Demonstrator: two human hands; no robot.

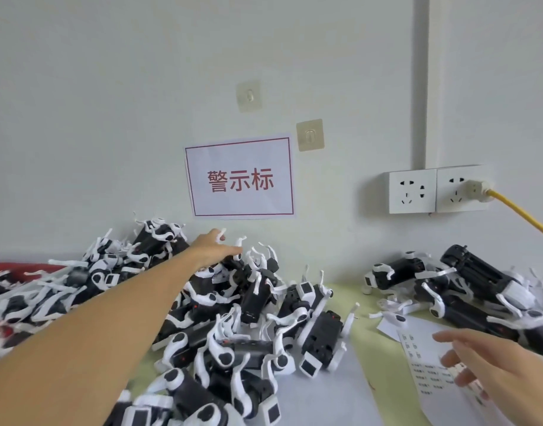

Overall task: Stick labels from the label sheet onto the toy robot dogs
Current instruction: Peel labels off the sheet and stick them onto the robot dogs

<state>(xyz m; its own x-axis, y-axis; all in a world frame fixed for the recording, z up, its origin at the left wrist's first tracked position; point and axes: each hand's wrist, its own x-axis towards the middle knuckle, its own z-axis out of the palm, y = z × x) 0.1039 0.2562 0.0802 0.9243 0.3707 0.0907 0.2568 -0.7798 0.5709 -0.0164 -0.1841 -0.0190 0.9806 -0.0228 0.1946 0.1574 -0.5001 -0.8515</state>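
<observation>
One label sheet (430, 361) on the desk (384, 327) under the spread right hand (491, 367), left hand (213, 250) reaching onto the big pile of toy robot dogs (233, 318), grip unclear, several more dogs (467, 290) right, two wall sockets (436, 190), one red-lettered sign (240, 179), two hooks (309, 135).

Single view only, from a camera worn on the person's head. It faces forward toward a pale wall (110, 87) that fills the upper half of the frame, and tilts down onto the table (371, 305) below. The wide lens bends straight lines near the edges. The left hand (213, 249) reaches away from the camera toward the far side of the table; the right hand (491, 367) sits close to the lens at the lower right. No second view is supplied, so no overlap applies.
</observation>
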